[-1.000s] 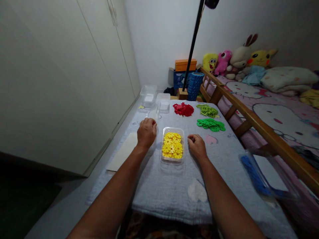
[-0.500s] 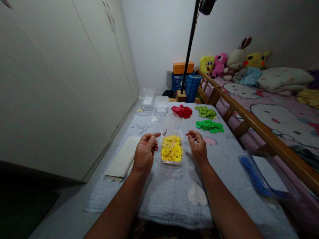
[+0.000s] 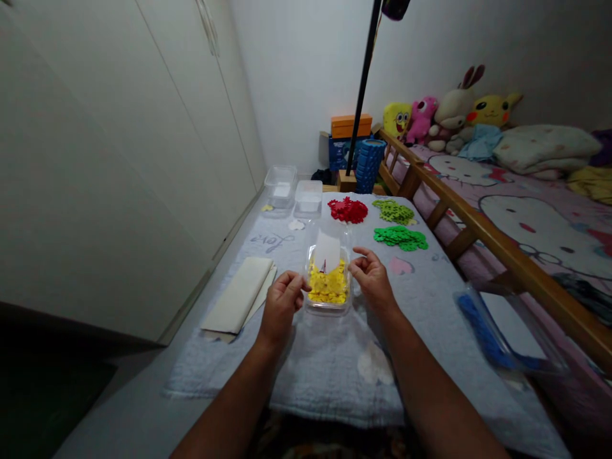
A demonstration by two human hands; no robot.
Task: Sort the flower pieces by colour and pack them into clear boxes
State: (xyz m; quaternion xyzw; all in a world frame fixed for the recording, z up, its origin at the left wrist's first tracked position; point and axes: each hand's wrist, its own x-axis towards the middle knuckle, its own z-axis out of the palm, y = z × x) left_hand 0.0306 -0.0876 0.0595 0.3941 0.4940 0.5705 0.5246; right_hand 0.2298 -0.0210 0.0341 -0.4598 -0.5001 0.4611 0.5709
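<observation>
A clear plastic box (image 3: 328,310) on the cloth holds a heap of yellow flower-shaped pieces (image 3: 327,288). Its clear lid (image 3: 310,239), with a white label (image 3: 327,245) and a small dark red mark, is tilted over the pieces. My left hand (image 3: 283,305) is at the left side, thumb and forefinger pinched at the lid's edge. On the right side, my right hand (image 3: 374,280) pinches the lid's edge between thumb and fingers. The clear plastic makes the exact contact hard to see.
Red pieces (image 3: 347,210), light green pieces (image 3: 393,211) and green pieces (image 3: 400,238) lie in piles behind. Two clear containers (image 3: 281,185) stand at the far left. Folded card (image 3: 239,296) lies left; a box with blue pieces (image 3: 507,331) sits right, beside the bed rail (image 3: 459,223).
The lid has swung from lying back behind the box to over the yellow pieces. My hands have closed in on its sides, and the left hand is slightly lower.
</observation>
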